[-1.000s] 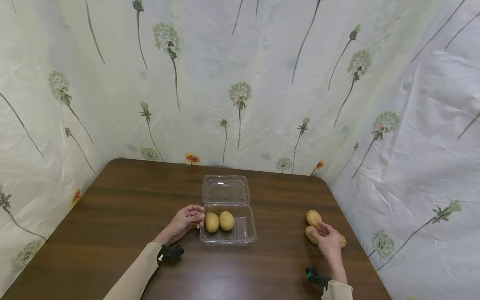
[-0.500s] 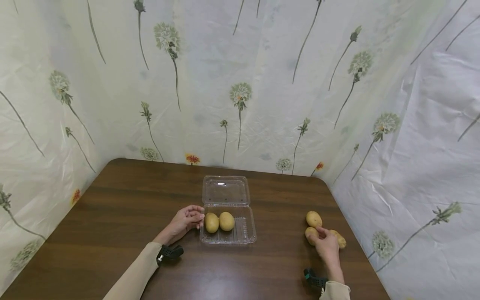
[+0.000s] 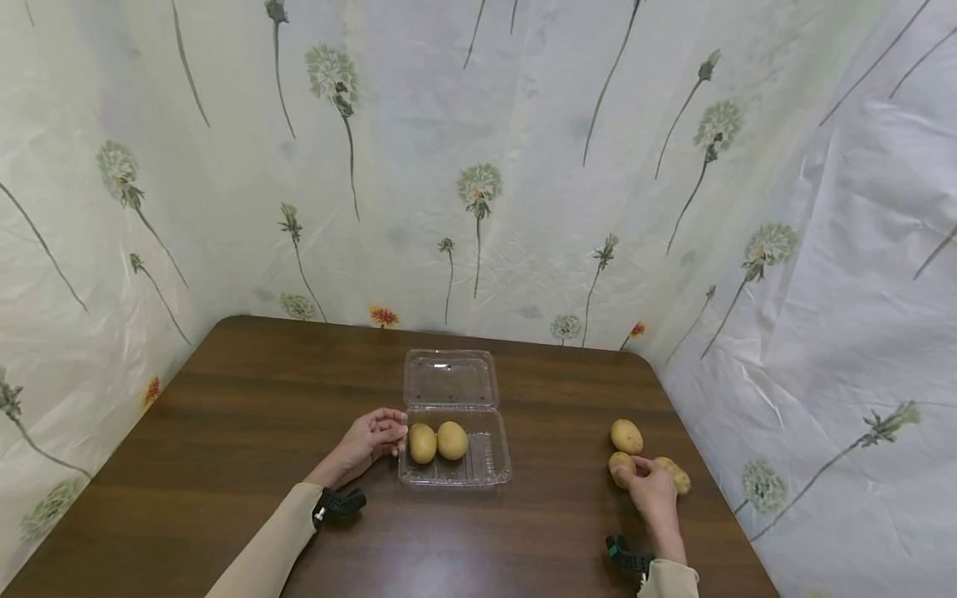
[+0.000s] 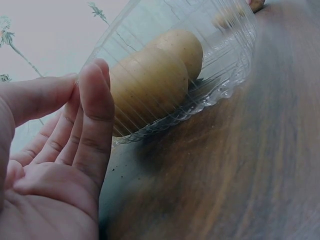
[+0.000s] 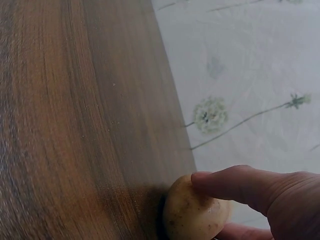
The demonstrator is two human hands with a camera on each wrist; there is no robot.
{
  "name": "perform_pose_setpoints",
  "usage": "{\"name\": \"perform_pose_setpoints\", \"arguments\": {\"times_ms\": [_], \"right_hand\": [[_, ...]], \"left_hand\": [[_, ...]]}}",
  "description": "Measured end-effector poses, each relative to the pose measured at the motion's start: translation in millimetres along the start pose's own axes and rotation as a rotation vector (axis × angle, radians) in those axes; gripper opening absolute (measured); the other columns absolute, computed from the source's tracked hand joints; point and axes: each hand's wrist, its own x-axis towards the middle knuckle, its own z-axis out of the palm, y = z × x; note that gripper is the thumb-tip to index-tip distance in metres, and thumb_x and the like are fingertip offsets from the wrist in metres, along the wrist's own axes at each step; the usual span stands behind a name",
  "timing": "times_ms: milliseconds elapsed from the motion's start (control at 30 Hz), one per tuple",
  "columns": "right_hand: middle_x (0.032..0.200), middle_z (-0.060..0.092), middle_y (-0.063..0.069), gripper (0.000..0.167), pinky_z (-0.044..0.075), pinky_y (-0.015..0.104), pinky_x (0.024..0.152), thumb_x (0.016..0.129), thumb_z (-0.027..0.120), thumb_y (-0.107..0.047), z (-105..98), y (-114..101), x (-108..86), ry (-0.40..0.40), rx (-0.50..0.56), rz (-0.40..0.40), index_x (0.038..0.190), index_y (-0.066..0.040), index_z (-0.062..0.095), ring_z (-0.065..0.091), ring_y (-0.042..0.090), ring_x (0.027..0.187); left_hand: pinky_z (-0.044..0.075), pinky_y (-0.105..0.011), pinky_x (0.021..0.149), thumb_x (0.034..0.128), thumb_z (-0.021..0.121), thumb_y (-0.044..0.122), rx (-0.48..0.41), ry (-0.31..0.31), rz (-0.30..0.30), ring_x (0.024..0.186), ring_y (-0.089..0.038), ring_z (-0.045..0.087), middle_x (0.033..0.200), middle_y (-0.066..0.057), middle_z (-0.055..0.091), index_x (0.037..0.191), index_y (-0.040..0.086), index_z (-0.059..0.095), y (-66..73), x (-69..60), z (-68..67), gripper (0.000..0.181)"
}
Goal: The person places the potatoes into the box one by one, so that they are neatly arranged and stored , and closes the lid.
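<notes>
Right hand (image 3: 655, 492) has shifted slightly leftward, pinching one potato (image 3: 620, 468), while left hand (image 3: 371, 436) pinches clear container (image 3: 489, 448), probably for steadiness.

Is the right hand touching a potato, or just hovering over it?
Touching. The right wrist view shows the right hand gripping the potato, pressed against its surface with no visible gap.

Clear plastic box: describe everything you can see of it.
The box is clear, shiny plastic with a ribbed base and a lid joined along its far edge. It lies open on the brown table, lid folded back. Two potatoes sit side by side in its left half, and the left hand pinches its left edge.
</notes>
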Motion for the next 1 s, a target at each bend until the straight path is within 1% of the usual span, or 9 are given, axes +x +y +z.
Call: {"name": "perform_pose_setpoints", "arguments": {"times_ms": [233, 400, 567, 700, 833, 1000], "right_hand": [[0.116, 0.062, 0.031, 0.054, 0.044, 0.051, 0.089, 0.086, 0.070, -0.025, 0.2, 1.4, 0.5, 0.004, -0.011, 0.017, 0.124, 0.012, 0.056, 0.057, 0.043, 0.107], [0.115, 0.063, 0.031, 0.055, 0.047, 0.047, 0.087, 0.085, 0.072, -0.026, 0.7, 0.6, -0.1, 0.016, -0.004, 0.024, 0.123, 0.011, 0.057, 0.059, 0.042, 0.105], [0.114, 0.063, 0.031, 0.054, 0.048, 0.045, 0.084, 0.085, 0.072, -0.025, 0.7, 0.7, 0.7, 0.011, 0.001, 0.031, 0.122, 0.012, 0.057, 0.060, 0.041, 0.104], [0.114, 0.063, 0.031, 0.054, 0.048, 0.047, 0.085, 0.085, 0.071, -0.025, 0.5, 1.1, 1.1, 0.005, 0.004, 0.041, 0.122, 0.012, 0.057, 0.059, 0.041, 0.104], [0.118, 0.060, 0.032, 0.057, 0.046, 0.050, 0.089, 0.086, 0.069, -0.027, -0.6, -0.5, 0.2, -0.005, 0.023, 0.057, 0.124, 0.012, 0.055, 0.057, 0.042, 0.107], [0.121, 0.058, 0.033, 0.060, 0.045, 0.050, 0.090, 0.087, 0.068, -0.030, -2.2, -5.1, -1.4, -0.002, 0.032, 0.057, 0.126, 0.011, 0.053, 0.056, 0.042, 0.110]], "left_hand": [[0.051, -0.022, 0.062, 0.0961, 0.056, 0.002, -0.005, 0.003, -0.007, 0.070, -0.010, 0.062, 0.082, 0.000, 0.064, 0.117, -0.001, 0.046, 0.5, 0.1, 0.5, 0.023], [0.051, -0.022, 0.062, 0.0959, 0.057, 0.003, -0.001, 0.007, -0.004, 0.070, -0.010, 0.062, 0.082, 0.000, 0.064, 0.117, -0.002, 0.046, -0.9, 0.6, -0.3, 0.024], [0.051, -0.022, 0.062, 0.0957, 0.057, 0.004, -0.005, 0.010, -0.006, 0.070, -0.010, 0.062, 0.082, 0.000, 0.064, 0.117, -0.001, 0.046, -1.8, 0.8, -0.3, 0.025], [0.052, -0.021, 0.062, 0.0955, 0.057, 0.004, -0.013, 0.008, -0.009, 0.070, -0.010, 0.062, 0.081, 0.000, 0.064, 0.117, -0.001, 0.046, -1.1, 0.2, 0.3, 0.025], [0.052, -0.021, 0.061, 0.0952, 0.058, 0.004, -0.018, 0.011, -0.009, 0.070, -0.010, 0.062, 0.081, 0.000, 0.064, 0.116, 0.000, 0.047, -0.7, 0.4, 0.6, 0.024], [0.052, -0.021, 0.062, 0.0953, 0.057, 0.004, -0.001, 0.013, -0.004, 0.070, -0.010, 0.062, 0.081, 0.000, 0.064, 0.117, -0.001, 0.046, -1.5, 1.3, -0.4, 0.025]]}}
